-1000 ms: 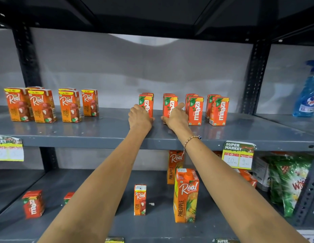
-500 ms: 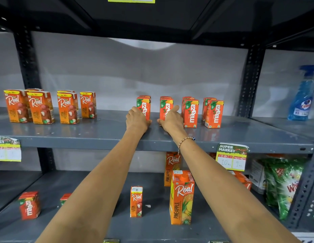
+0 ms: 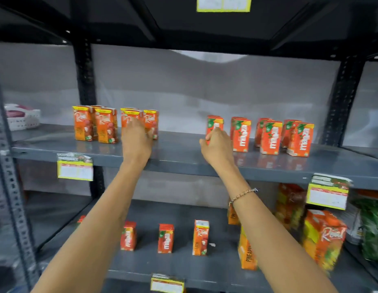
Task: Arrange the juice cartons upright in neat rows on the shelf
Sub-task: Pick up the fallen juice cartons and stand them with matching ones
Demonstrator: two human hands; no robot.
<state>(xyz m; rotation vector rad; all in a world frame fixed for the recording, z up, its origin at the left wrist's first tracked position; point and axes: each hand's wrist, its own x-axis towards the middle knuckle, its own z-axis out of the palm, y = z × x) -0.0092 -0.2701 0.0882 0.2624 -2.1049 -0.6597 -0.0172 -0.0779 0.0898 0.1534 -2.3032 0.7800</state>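
On the grey middle shelf point(image 3: 179, 150) a cluster of small orange Real cartons point(image 3: 84, 123) stands upright at the left. A row of red Maaza cartons point(image 3: 271, 137) stands in pairs at the right. My left hand point(image 3: 137, 142) wraps the lower part of the front Real carton point(image 3: 132, 115), thumb on its right side. My right hand point(image 3: 217, 148) curls around the bottom of the leftmost Maaza carton point(image 3: 215, 121). The view is blurred by motion.
The lower shelf holds two small Maaza cartons point(image 3: 165, 237), a small Real carton point(image 3: 201, 236), tall pineapple cartons point(image 3: 247, 250) and green packets point(image 3: 374, 229). A white basket point(image 3: 23, 119) sits far left. Black uprights point(image 3: 85, 81) flank the bay. Price tags point(image 3: 75, 169) hang on the shelf edge.
My left hand left the Maaza row and moved left onto the Real cartons. My right hand shifted to the leftmost Maaza carton. The view swung left and slightly up.
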